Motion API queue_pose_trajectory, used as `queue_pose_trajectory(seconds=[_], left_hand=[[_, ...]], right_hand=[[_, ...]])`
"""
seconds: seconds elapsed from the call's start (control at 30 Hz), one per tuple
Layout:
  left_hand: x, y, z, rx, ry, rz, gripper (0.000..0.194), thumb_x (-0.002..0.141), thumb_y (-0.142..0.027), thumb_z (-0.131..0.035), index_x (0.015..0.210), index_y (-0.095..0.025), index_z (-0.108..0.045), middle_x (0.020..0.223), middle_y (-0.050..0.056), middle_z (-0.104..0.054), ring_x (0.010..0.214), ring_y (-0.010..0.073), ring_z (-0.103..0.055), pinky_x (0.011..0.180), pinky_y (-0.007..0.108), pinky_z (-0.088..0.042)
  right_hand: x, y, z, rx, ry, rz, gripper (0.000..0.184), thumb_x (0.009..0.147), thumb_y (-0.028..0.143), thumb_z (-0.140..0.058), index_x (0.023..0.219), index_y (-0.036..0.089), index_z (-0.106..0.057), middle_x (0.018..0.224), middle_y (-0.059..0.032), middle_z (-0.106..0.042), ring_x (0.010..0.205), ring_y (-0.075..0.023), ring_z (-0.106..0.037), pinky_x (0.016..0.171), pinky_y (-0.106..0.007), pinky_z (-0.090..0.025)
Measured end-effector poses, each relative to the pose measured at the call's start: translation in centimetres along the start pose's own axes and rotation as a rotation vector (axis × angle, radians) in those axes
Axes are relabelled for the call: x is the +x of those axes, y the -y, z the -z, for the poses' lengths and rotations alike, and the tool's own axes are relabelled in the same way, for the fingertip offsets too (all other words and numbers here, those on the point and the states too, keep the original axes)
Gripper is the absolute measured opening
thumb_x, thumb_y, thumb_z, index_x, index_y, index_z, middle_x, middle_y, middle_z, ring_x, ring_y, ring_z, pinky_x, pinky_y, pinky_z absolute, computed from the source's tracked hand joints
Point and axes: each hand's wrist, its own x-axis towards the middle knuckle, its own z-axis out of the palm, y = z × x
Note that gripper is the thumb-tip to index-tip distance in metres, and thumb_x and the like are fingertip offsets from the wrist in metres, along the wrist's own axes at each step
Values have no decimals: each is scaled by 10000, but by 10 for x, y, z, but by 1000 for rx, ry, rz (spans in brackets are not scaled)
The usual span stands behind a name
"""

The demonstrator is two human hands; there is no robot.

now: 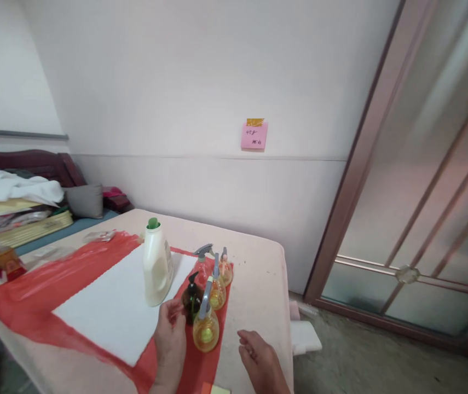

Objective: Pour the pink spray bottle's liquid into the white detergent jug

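Observation:
My left hand is beside a dark pump bottle, its fingers loosely bent and apart. I cannot tell whether the fingertips touch that bottle. In front of it stands a round clear spray bottle with yellow liquid and a grey nozzle. Behind are another yellow spray bottle, a pink spray bottle and a small amber one. To the right, my right hand hovers over the table with loosely curled fingers and nothing visible in them. A white detergent jug with a green cap stands upright at the left.
A white sheet lies on red plastic across the pale table. At the far left is a bottle of amber liquid. Colored sticky notes lie at the front edge. A glass door is on the right.

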Motion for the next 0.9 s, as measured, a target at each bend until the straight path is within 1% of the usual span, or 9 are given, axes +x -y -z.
queue_pose_trajectory(seconds=[0.1, 0.17, 0.3, 0.4, 0.47, 0.57, 0.67, 0.8, 0.9], left_hand=[[13, 11, 5, 2, 10, 46, 268, 806, -347, -427, 1024, -214, -508, 1024, 64, -673, 1002, 236, -653, 883, 336, -500], [17, 15, 10, 24, 111, 44, 201, 764, -351, -474, 907, -225, -538, 901, 33, -675, 897, 232, -655, 826, 332, -496], [15, 6, 22, 163, 489, -4, 95, 729, -334, -523, 685, -251, -536, 671, -26, -629, 687, 192, -604, 669, 292, -441], [3, -11, 28, 537, 777, -2, 94, 725, -335, -500, 666, -261, -504, 697, 1, -656, 716, 228, -624, 634, 312, -380], [-9, -21, 30, 679, 883, -16, 60, 653, -305, -546, 668, -260, -510, 737, 20, -675, 742, 259, -633, 629, 327, -348], [-22, -30, 29, 756, 1020, -25, 111, 591, -272, -575, 697, -249, -549, 787, 38, -699, 748, 278, -637, 618, 335, -328], [-26, -29, 28, 810, 1048, -37, 123, 618, -248, -534, 730, -232, -581, 816, 67, -707, 769, 287, -644, 636, 347, -347], [-28, -19, 28, 821, 1032, -67, 182, 574, -204, -544, 741, -228, -613, 832, 78, -707, 798, 309, -652, 689, 378, -397], [-33, -12, 26, 802, 1046, -75, 234, 526, -196, -591, 753, -235, -635, 842, 74, -714, 823, 329, -663, 719, 407, -434]], right_hand=[[19, -12, -13, 69, -42, -62, 335, 751, 386, -533, 976, 201, -699, 960, -120, -723, 877, -263, -678, 803, -377, -528], [34, -22, -17, 130, -75, -137, 331, 733, 433, -545, 933, 200, -668, 956, -133, -727, 898, -278, -684, 819, -402, -534], [68, -32, -17, 254, -67, -295, 384, 778, 525, -540, 950, 188, -601, 813, -89, -709, 792, -244, -693, 715, -393, -560], [85, -29, -12, 295, -14, -363, 404, 859, 526, -527, 1038, 168, -580, 876, -55, -694, 809, -190, -682, 761, -387, -555], [85, -25, -7, 278, 36, -380, 375, 879, 484, -525, 1069, 165, -576, 909, -48, -687, 819, -175, -671, 763, -375, -543], [67, -15, -1, 165, 135, -342, 264, 825, 385, -545, 980, 183, -616, 831, -24, -671, 774, -174, -638, 715, -333, -496], [32, -2, 1, -13, 235, -265, 171, 764, 303, -528, 851, 206, -639, 760, -21, -652, 746, -191, -604, 721, -336, -441], [-14, 14, -16, -233, 325, -213, 243, 710, 250, -544, 912, 175, -655, 958, -115, -658, 892, -263, -605, 824, -391, -424], [-33, 16, -38, -334, 376, -204, 346, 551, 138, -607, 894, 154, -648, 1084, -172, -622, 1036, -330, -571, 889, -416, -415]])
